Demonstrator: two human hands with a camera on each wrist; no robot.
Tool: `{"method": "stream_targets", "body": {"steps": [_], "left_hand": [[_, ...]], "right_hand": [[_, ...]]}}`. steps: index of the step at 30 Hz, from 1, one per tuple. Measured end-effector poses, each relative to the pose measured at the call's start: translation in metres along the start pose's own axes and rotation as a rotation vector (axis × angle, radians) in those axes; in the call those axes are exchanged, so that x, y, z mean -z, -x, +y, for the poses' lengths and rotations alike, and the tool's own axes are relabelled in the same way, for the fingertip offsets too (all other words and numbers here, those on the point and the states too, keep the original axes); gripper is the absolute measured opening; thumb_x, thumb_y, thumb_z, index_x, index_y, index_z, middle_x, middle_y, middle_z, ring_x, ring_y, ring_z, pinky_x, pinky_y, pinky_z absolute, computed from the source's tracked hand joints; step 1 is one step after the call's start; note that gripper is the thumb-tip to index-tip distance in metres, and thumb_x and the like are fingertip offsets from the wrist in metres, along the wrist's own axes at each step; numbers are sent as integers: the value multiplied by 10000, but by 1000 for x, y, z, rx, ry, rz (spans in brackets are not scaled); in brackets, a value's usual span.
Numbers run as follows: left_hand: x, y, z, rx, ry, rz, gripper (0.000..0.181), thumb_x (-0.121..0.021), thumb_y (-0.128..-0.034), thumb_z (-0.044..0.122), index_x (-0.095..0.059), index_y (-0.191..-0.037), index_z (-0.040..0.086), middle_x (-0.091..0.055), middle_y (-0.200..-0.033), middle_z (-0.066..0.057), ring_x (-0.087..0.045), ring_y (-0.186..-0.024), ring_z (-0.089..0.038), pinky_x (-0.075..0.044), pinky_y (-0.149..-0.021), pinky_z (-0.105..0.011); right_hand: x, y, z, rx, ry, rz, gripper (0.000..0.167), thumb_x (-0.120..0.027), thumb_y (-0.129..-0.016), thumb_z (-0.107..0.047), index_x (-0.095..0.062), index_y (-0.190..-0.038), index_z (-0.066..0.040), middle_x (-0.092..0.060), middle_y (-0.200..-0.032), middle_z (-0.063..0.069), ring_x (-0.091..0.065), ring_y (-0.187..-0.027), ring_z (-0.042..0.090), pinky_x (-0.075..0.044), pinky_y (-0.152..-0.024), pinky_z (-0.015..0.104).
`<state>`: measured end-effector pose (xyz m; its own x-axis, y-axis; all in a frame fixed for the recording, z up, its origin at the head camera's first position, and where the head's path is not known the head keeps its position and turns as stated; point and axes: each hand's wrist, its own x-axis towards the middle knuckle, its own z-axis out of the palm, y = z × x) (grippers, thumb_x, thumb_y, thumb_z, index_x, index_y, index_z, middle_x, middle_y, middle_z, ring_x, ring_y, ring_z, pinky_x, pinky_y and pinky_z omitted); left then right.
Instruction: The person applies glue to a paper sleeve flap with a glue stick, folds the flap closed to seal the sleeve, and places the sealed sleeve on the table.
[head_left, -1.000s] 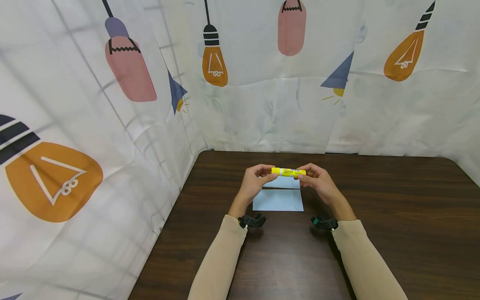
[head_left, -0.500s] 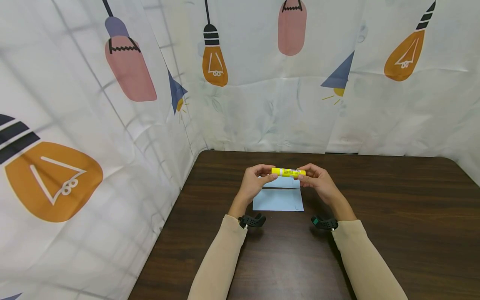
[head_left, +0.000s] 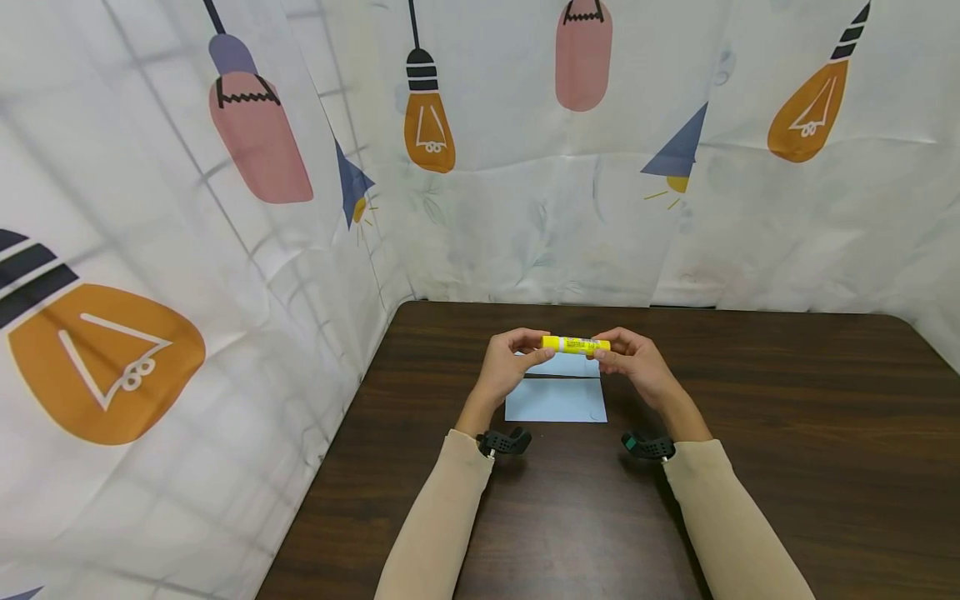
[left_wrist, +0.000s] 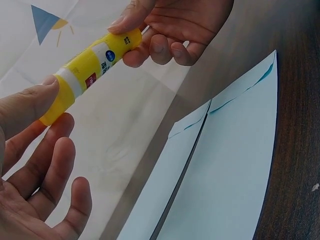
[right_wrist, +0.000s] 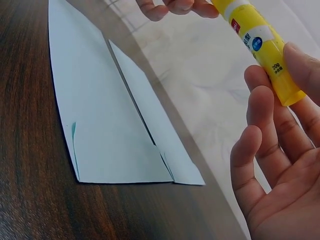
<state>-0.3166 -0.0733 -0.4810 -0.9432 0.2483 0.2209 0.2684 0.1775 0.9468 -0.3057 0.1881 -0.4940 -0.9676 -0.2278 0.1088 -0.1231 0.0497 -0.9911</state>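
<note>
A yellow glue stick (head_left: pixel 576 345) lies sideways in the air between the two hands, above the table. My left hand (head_left: pixel 506 367) pinches its capped end between thumb and fingers, which the left wrist view shows closely. At the other end, my right hand (head_left: pixel 637 362) pinches the base in the same way; the right wrist view shows its thumb (right_wrist: pixel 303 70) on the yellow barrel. Below the hands lies a light blue paper envelope (head_left: pixel 556 400) or folded sheet, with a dark slit across it. Its far part is partly hidden by the hands and glue stick.
The dark wooden table (head_left: pixel 787 433) extends to both sides and toward the person. White fabric (head_left: pixel 510 225) printed with lamps and bulbs hangs behind the table and along its left. Each wrist carries a black strap (head_left: pixel 504 442).
</note>
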Motion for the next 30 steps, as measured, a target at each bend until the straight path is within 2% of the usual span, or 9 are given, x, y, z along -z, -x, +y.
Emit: {"method": "stream_targets", "body": {"steps": [9,17,26,30], "left_hand": [[1,1,2,-6,-11,1,264,-817,-884,228,-778,-1140,179,-734,-1054,-49,-602,-920,-177,-510,-747,-265],[2,1,2,-14,-19,0,267,-818,-884,212,-777,-1144,167,-739,-1058,-50,-618,-941,-175,-528,-763,-270],[2,1,4,-20,-21,-4,275,-827,-873,205,-777,-1139,155,-747,-1053,-57,-640,-938,-174,-544,-782,-293],[1,1,4,-32,-20,-4,273,-828,-872,192,-777,-1137,146,-745,-1045,-65,-642,-920,-163,-549,-790,-295]], "right_hand": [[-1,-1,1,-1,11,2,240,-704,-979,-182,-659,-1173,-48,-777,-955,-21,-630,-777,192,-566,-751,288],[-1,-1,1,-21,17,0,270,-708,-977,-200,-658,-1185,-36,-776,-937,-65,-636,-799,244,-567,-757,292],[-1,-2,3,-13,33,-6,308,-710,-977,-213,-652,-1204,-13,-782,-975,36,-629,-808,273,-563,-757,303],[-1,-2,3,-11,34,-8,306,-707,-979,-214,-651,-1205,-14,-779,-952,-14,-630,-806,278,-564,-755,302]]}}
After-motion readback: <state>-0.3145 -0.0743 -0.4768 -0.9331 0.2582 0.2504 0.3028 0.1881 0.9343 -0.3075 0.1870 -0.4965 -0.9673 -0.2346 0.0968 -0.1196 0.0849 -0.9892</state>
